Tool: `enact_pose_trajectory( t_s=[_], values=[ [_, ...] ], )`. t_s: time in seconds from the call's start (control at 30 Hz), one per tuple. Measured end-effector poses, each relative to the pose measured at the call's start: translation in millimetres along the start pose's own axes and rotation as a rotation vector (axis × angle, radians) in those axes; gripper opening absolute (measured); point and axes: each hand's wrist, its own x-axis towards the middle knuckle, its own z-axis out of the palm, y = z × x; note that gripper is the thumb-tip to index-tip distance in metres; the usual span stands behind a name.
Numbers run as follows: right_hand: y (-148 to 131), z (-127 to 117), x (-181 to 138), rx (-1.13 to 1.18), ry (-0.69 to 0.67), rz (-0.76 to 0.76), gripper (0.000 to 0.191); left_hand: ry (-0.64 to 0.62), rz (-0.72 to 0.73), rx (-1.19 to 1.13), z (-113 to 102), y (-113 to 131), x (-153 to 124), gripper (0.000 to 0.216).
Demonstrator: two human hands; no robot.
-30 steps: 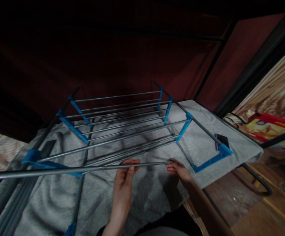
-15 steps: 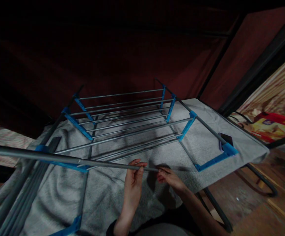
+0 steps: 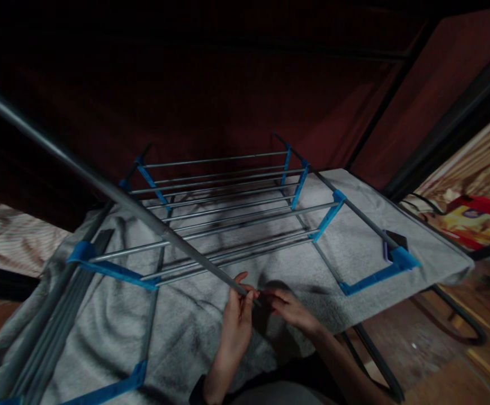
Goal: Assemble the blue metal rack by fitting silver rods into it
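Observation:
A long grey metal rod point(image 3: 113, 194) slants from the upper left down to my hands. My left hand point(image 3: 237, 322) is closed around its lower end, thumb and fingers pinching it. My right hand point(image 3: 289, 308) sits just to the right, fingers curled at the rod's tip; whether it grips the rod is hard to see. Behind my hands lies a folding drying rack point(image 3: 228, 208) with grey rails and blue plastic brackets, spread on a grey towel point(image 3: 194, 320).
A dark phone point(image 3: 395, 241) lies near the rack's right blue corner. Loose grey rods point(image 3: 46, 343) lie along the left edge. A red and yellow box point(image 3: 476, 222) sits at the right. Dark red fabric hangs behind. Brown floor shows at lower right.
The rod has swung from nearly level to steeply tilted, its far end rising to the upper left. Both hands moved closer together at its lower end.

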Motion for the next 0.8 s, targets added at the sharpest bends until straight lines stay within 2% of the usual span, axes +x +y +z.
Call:
enact_pose_trajectory(
  t_s=[0.27,0.4,0.53,0.67,0.8],
  values=[
    [-14.7,-26.0,2.1,0.04,0.093,-0.032,0.049,0.043,0.074,0.177,-20.4,15.5,-1.2,0.036],
    [-20.0,-38.4,4.6,0.095,0.155,-0.039,0.052,0.093,0.135,0.261,-32.9,16.2,1.0,0.023],
    [-30.1,-48.1,5.1,0.128,0.199,-0.055,0.053,0.125,0.157,0.399,-44.5,15.5,1.4,0.025],
    [-41.6,-54.4,2.4,0.133,0.225,-0.09,0.05,0.131,0.186,0.512,-58.2,10.5,2.7,0.03],
    [-51.1,-57.4,0.1,0.132,0.245,-0.095,0.047,0.127,0.218,0.59,-77.9,-7.0,5.7,0.035]
  ],
)
